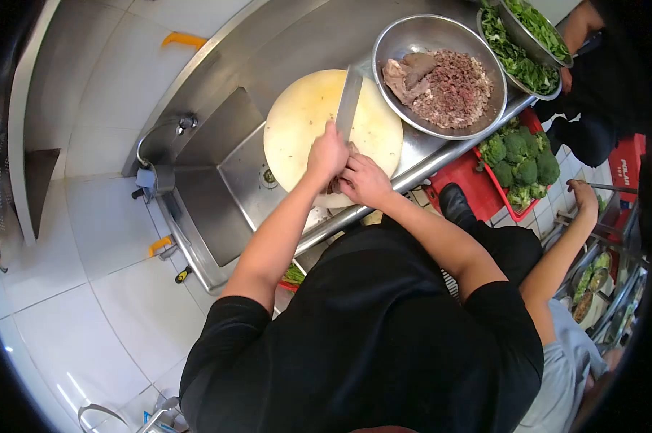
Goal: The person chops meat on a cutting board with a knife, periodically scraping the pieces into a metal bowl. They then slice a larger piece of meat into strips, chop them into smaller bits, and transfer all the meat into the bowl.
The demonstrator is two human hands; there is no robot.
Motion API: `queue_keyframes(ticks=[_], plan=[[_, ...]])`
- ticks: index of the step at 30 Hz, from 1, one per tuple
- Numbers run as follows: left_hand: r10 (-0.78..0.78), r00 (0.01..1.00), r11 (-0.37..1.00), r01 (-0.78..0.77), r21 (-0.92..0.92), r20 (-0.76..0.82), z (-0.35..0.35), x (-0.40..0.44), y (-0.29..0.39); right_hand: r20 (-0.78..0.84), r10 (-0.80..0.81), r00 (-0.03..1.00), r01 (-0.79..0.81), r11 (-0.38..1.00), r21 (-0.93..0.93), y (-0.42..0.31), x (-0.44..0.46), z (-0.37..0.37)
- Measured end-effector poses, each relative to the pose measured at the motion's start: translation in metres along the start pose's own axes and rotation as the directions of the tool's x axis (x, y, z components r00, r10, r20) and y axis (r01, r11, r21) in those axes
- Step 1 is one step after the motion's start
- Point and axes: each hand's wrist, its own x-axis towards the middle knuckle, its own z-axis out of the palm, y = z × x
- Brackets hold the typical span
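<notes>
My left hand (pixel 328 150) is closed around the handle of a cleaver (pixel 349 102), whose broad blade points away from me over a round, pale yellow chopping board (pixel 297 123). Right beside it, my right hand (pixel 365 180) has its fingers bent down onto a dark brownish piece of meat (pixel 334 187) near the board's close edge. Most of that piece is hidden by the hands. Small scraps dot the board, which rests over a steel sink (pixel 203 216). Beyond it to the right, a steel bowl (pixel 383 43) contains chopped meat and larger pale-brown pieces.
Steel bowls of leafy greens (pixel 499 43) stand at the far right. Below them, a red basket (pixel 522 215) holds broccoli (pixel 517 148). Another person's arm (pixel 567 249) reaches in from the right, and a second person (pixel 585 94) stands behind the greens. A tap (pixel 185 123) is at the left.
</notes>
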Motion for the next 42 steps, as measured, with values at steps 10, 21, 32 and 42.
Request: queue_keyframes(ticks=[10,21,32,42], plan=[[-0.033,0.997,0.999,0.031,0.032,0.064,-0.022,-0.100,-0.039,-0.020,-0.022,1.000,0.023,0.999,0.041,-0.002,0.013,-0.021],[-0.003,0.999,1.000,0.002,0.012,0.043,0.006,-0.073,-0.029,-0.004,-0.055,0.998,0.055,0.997,0.047,0.011,0.006,-0.010],[0.011,1.000,1.000,-0.011,-0.009,-0.004,-0.019,-0.067,-0.014,-0.002,-0.024,1.000,0.024,0.994,0.105,0.003,0.005,-0.032],[-0.090,0.991,0.995,0.084,0.059,0.103,0.001,-0.134,-0.038,0.012,-0.042,0.999,0.042,0.999,0.035,0.013,0.003,-0.019]])
